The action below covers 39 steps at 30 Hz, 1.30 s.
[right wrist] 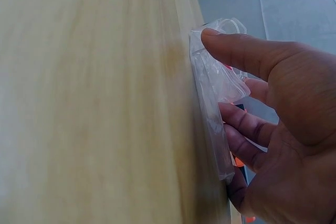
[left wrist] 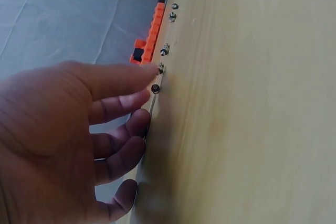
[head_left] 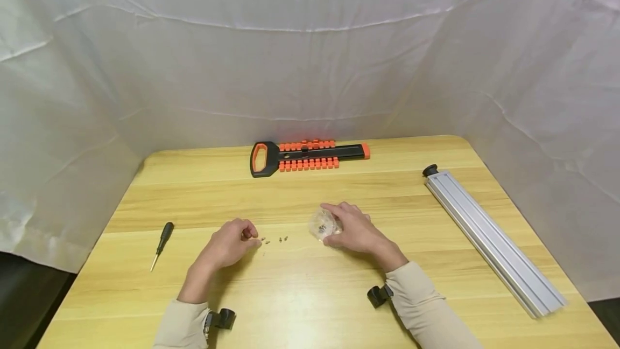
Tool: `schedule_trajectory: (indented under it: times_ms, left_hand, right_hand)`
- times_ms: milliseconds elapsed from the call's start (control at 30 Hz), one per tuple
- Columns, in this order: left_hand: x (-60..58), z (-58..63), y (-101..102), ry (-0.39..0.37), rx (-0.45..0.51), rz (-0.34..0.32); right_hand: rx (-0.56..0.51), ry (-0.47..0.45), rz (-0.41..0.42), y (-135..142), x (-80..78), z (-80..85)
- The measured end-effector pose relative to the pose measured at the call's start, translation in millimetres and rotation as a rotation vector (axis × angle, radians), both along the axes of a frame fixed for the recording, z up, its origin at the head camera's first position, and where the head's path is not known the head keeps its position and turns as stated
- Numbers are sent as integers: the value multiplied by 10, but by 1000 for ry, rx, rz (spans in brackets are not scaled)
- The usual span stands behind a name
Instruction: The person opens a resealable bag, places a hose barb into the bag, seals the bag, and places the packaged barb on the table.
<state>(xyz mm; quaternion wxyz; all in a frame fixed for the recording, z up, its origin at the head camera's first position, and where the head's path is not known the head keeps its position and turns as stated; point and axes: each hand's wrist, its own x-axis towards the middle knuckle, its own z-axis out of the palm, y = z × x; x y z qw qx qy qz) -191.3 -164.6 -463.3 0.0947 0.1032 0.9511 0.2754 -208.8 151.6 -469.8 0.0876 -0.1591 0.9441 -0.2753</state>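
Observation:
Several small metal pieces that look like screws (head_left: 280, 239) lie scattered on the wooden table between the two hands. My left hand (head_left: 230, 243) is beside the leftmost ones, its thumb and fingers loosely bent and apart. In the left wrist view the thumb tip partly covers one small screw (left wrist: 160, 68), and another lies just below it. My right hand (head_left: 356, 229) holds a clear plastic bag (head_left: 321, 225) on the table, thumb on one edge and fingers on the other side. Some small dark pieces show inside the bag.
A screwdriver (head_left: 164, 238) with a dark handle lies to the left. At the back is a black and orange tool (head_left: 319, 153) with a loop handle. A long silver metal bar (head_left: 494, 241) with a black knob lies along the right. White cloth (head_left: 310, 69) hangs around the table.

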Motion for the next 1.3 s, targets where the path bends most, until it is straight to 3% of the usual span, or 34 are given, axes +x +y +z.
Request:
schedule_trajectory:
  times_ms: [133, 733, 1300]
  left_hand:
    - [3, -5, 4, 20, -46, -2]
    - [61, 4, 34, 41, -97, -22]
    - [-29, -25, 272, 162, 4, -56]
  right_hand:
    - [-4, 0, -6, 5, 3, 4]
    - [-2, -5, -6, -2, 23, 23]
    - [-1, 4, -9, 13, 4, -10]
